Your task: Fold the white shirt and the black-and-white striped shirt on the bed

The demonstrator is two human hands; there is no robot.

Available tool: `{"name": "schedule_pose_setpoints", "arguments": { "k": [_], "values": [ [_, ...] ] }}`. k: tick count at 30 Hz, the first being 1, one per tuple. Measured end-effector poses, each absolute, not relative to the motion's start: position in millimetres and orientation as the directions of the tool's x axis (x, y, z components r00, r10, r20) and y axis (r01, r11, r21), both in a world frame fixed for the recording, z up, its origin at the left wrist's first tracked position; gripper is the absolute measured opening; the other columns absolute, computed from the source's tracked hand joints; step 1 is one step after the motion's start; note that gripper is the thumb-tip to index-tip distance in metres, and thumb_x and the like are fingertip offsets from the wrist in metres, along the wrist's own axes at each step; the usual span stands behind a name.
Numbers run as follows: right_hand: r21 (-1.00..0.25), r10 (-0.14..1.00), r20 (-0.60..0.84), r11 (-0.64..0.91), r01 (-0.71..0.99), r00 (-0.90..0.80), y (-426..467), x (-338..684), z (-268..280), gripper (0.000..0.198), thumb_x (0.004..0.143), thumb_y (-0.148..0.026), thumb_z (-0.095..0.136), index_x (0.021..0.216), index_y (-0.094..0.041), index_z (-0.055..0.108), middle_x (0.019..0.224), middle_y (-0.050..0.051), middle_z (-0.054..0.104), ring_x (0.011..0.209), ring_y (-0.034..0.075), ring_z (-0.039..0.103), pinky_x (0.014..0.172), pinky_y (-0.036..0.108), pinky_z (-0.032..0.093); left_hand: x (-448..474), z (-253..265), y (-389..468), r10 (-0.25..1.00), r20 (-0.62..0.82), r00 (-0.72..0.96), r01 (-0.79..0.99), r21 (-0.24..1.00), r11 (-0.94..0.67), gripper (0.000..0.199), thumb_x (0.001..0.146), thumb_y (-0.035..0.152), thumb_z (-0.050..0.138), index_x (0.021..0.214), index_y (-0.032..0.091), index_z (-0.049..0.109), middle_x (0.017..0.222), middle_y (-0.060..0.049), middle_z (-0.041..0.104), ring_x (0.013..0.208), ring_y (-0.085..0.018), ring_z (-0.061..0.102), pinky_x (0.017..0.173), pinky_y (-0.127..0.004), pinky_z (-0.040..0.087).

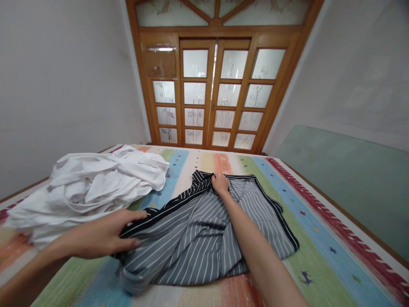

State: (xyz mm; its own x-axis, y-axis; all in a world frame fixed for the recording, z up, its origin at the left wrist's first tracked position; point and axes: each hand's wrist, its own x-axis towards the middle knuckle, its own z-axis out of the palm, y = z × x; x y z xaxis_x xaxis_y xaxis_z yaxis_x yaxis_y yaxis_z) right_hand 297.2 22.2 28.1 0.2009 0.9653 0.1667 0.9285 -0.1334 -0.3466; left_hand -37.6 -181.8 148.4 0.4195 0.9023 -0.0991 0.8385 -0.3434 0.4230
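Note:
A black-and-white striped shirt lies spread on the bed, with its greyer side facing up and black borders along its edges. My left hand is at the shirt's near left end, thumb below and fingers over the black edge, gripping the cloth. At the far edge, my right hand is closed around bunched fabric. My right forearm crosses over the middle of the shirt and hides part of it. Folds run across the cloth between the two hands.
A crumpled heap of white cloth lies to the left on the bed. Beneath everything is a colourful striped bedspread. A pale green board stands along the right side. Wooden doors with glass panes are beyond the bed, between white walls.

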Motion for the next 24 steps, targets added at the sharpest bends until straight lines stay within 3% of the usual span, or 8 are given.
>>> {"name": "schedule_pose_setpoints", "arguments": {
  "k": [2,6,11,15,17,21,24],
  "values": [
    [-0.358,0.962,0.158,-0.156,0.921,0.224,26.4,296.7,31.9,0.04,0.095,-0.027,0.036,0.108,-0.013,0.071,0.111,0.02,0.068,0.104,0.029,0.064,0.084,0.035,0.044,-25.2,151.2,-182.1,0.928,-0.036,0.371,0.839,0.441,-0.318,0.029,0.074,0.045,0.057,0.093,0.027,0.067,0.085,-0.003,0.068,0.076,-0.022,0.06,0.07,-0.031,0.045],
    [-0.39,0.972,0.122,-0.14,0.91,0.202,32.8,301.9,43.1,0.035,0.092,-0.028,0.043,0.101,-0.014,0.074,0.106,0.017,0.071,0.1,0.026,0.066,0.079,0.03,0.045,18.0,139.5,-187.4,0.935,0.121,0.333,0.804,0.482,-0.349,0.025,0.078,0.04,0.051,0.093,0.026,0.065,0.083,-0.003,0.067,0.073,-0.022,0.059,0.068,-0.032,0.045],
    [-0.414,0.989,0.134,0.002,0.91,0.059,21.7,317.0,59.7,0.028,0.086,-0.023,0.055,0.109,-0.014,0.069,0.106,0.01,0.072,0.094,0.019,0.066,0.076,0.024,0.046,78.6,102.3,-202.8,0.803,0.048,0.594,0.702,0.456,-0.547,0.023,0.089,0.031,0.048,0.096,0.02,0.067,0.089,-0.007,0.067,0.087,-0.022,0.062,0.082,-0.035,0.047],
    [-0.371,0.979,0.198,0.116,0.921,-0.043,-11.6,323.4,67.7,0.027,0.083,-0.018,0.056,0.107,-0.012,0.067,0.111,0.012,0.069,0.104,0.022,0.062,0.085,0.026,0.043,104.1,90.5,-209.1,0.593,0.017,0.805,0.486,0.555,-0.676,0.03,0.093,0.034,0.052,0.118,0.021,0.063,0.109,-0.008,0.069,0.1,-0.022,0.063,0.088,-0.034,0.047],
    [-0.349,0.971,0.217,0.176,0.92,-0.103,-32.5,321.4,69.6,0.022,0.082,-0.018,0.057,0.1,-0.014,0.068,0.108,0.011,0.069,0.104,0.022,0.061,0.087,0.027,0.042,108.1,92.6,-206.8,0.535,0.04,0.844,0.408,0.601,-0.688,0.031,0.094,0.038,0.052,0.118,0.021,0.063,0.112,-0.008,0.069,0.101,-0.021,0.064,0.089,-0.032,0.047],
    [-0.315,0.94,0.246,0.306,0.898,-0.234,-67.0,309.0,68.4,0.019,0.088,-0.026,0.052,0.092,-0.016,0.068,0.098,0.009,0.071,0.096,0.021,0.063,0.086,0.028,0.042,96.5,97.0,-184.4,0.684,0.172,0.709,0.489,0.579,-0.652,0.034,0.099,0.037,0.038,0.103,0.02,0.067,0.104,-0.006,0.071,0.095,-0.019,0.065,0.089,-0.033,0.047],
    [-0.288,0.926,0.221,0.362,0.887,-0.306,-76.1,299.5,61.2,0.025,0.092,-0.033,0.05,0.1,-0.015,0.066,0.105,0.012,0.069,0.101,0.024,0.062,0.089,0.031,0.042,68.3,90.0,-154.1,0.824,0.254,0.506,0.654,0.511,-0.559,0.034,0.095,0.032,0.036,0.103,0.016,0.065,0.108,-0.009,0.069,0.101,-0.022,0.063,0.095,-0.037,0.046]
  ]
}}
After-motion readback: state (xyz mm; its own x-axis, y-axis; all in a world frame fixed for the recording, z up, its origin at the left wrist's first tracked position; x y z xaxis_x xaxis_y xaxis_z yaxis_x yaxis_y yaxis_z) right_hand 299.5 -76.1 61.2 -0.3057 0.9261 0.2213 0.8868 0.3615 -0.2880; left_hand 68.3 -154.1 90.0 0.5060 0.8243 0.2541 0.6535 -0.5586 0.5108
